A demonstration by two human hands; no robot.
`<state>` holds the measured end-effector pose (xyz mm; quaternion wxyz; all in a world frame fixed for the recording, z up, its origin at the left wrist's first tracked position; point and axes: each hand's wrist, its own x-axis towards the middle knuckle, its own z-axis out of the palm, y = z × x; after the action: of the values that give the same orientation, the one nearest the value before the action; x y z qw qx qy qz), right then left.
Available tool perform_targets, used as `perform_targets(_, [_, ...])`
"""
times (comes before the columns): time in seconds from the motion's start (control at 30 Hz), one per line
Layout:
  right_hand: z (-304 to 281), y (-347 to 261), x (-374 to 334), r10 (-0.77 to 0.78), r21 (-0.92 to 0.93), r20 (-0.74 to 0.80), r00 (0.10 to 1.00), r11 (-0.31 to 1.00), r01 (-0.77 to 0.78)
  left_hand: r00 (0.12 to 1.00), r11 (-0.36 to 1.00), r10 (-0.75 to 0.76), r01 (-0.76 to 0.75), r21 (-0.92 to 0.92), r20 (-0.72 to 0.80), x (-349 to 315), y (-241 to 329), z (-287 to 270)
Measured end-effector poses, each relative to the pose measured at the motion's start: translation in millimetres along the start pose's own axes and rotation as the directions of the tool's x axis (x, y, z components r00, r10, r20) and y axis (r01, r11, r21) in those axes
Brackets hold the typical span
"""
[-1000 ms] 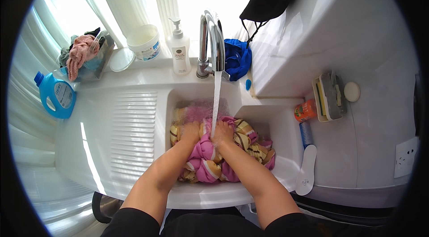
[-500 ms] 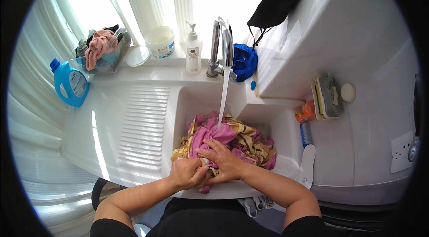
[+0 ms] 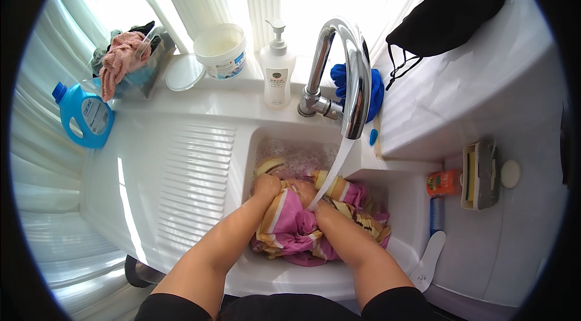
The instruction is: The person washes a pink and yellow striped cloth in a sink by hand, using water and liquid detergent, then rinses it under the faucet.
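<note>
Pink cloth with yellow and brown stripes (image 3: 296, 218) lies wet and bunched in the white sink (image 3: 411, 200), with foamy water behind it. My left hand (image 3: 267, 186) is closed on its upper left part. My right hand (image 3: 304, 189) reaches into the cloth's far side; folds and the falling water hide most of its fingers, so their grip does not show. From the chrome faucet (image 3: 357, 88) a stream of water (image 3: 334, 172) runs down onto the cloth by my right wrist.
Left of the basin is a ribbed washboard (image 3: 196, 178). Along the back stand a blue detergent bottle (image 3: 91, 118), a bin of clothes (image 3: 154, 72), a white tub (image 3: 221, 54) and a pump bottle (image 3: 277, 72). A brush (image 3: 436, 215) and soap holder (image 3: 481, 178) are at right.
Both hands have moved farther into the basin, toward its back. The cloth has been turned and spread toward me, showing striped panels. The view has shifted closer to the faucet.
</note>
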<state>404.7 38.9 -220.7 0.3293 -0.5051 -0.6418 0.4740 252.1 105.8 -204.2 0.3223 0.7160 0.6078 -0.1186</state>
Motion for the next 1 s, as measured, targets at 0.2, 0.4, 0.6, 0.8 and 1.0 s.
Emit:
perform_targets(0.2, [6, 20, 8, 0.146, 0.085, -0.077, 0.986, 0.987, -0.139, 0.997, 0.997, 0.001, -0.007, -0.073, -0.083, 98, -50, 55])
perform_targets(0.4, [20, -82, -86, 0.014, -0.429, -0.342, 0.940, 0.887, -0.169, 0.943, 0.896, 0.245, -0.308, -0.320, -0.223, -75, -2, -15])
perform_targets(0.6, [-62, -99, -192, 0.311, -0.727, -0.345, 0.886, 0.508, -0.462, 0.826, 0.891, 0.388, -0.450, -0.062, -0.409, -164, 0, -20])
perform_targets(0.8, [-87, -43, -167, 0.554, -0.608, -0.310, 0.773, 0.510, -0.609, 0.610, 0.723, 0.414, -0.671, -0.164, -0.676, -225, 2, -32])
perform_targets(1.0, [-82, -65, -174, 0.532, -0.501, -0.366, 0.763, 0.579, -0.644, 0.618, 0.705, 0.194, -0.628, -0.330, -0.762, -266, -23, -77])
